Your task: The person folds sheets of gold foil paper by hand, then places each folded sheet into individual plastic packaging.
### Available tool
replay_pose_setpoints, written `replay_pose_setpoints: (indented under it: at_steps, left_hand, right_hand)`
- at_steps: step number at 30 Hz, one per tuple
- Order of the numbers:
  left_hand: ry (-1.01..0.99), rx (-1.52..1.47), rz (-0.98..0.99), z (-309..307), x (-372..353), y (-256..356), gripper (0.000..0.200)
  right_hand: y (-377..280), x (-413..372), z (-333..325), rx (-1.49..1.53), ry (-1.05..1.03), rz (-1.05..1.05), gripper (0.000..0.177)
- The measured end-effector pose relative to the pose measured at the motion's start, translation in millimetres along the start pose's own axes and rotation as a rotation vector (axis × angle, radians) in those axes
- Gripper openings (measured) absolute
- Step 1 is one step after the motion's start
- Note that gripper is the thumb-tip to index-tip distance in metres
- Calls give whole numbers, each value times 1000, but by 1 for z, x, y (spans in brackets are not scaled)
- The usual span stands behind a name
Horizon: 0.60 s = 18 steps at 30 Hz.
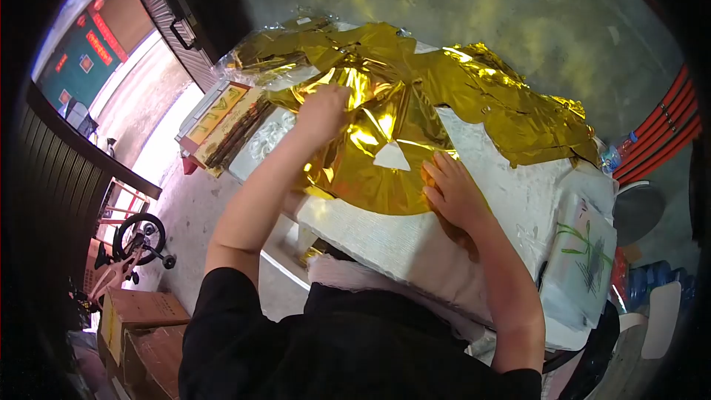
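A shiny gold foil sheet (378,189) lies creased across the white tabletop (481,144) in front of me. On its left part, my left hand (324,112) has its fingers curled in against the foil and grips it. My right hand (455,191) rests palm down at the sheet's right edge, fingers stretched out and slightly spread. Between the two hands, a white patch (391,156) with straight edges shows within the gold. More crumpled gold foil (518,118) spreads over the far right part of the table.
Printed boxes (222,124) and clear plastic wrap (272,135) sit at the table's left end. A white package with green drawings (580,259) lies at the right, a plastic bottle (618,152) beyond it. Cardboard boxes (144,311) and a small bicycle (137,244) stand on the floor at left.
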State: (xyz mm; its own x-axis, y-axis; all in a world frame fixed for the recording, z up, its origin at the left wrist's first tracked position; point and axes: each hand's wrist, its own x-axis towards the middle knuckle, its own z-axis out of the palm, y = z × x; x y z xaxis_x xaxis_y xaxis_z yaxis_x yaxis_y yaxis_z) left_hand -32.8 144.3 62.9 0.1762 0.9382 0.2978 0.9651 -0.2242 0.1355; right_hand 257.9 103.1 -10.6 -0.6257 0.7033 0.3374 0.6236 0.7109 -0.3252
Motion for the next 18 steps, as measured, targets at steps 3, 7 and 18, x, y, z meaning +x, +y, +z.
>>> replay_pose_setpoints:
  at_steps: [3,7,18]
  left_hand:
    - [18,15,-8,39,14,-56,63]
    - [134,10,148,60,24,-65,61]
    - [-217,70,150,58,57,-86,20]
  right_hand:
    - [0,2,4,-11,21,-8,45]
    - [-4,1,-2,-16,-24,18,48]
    - [-34,-38,-27,-82,-115,87,48]
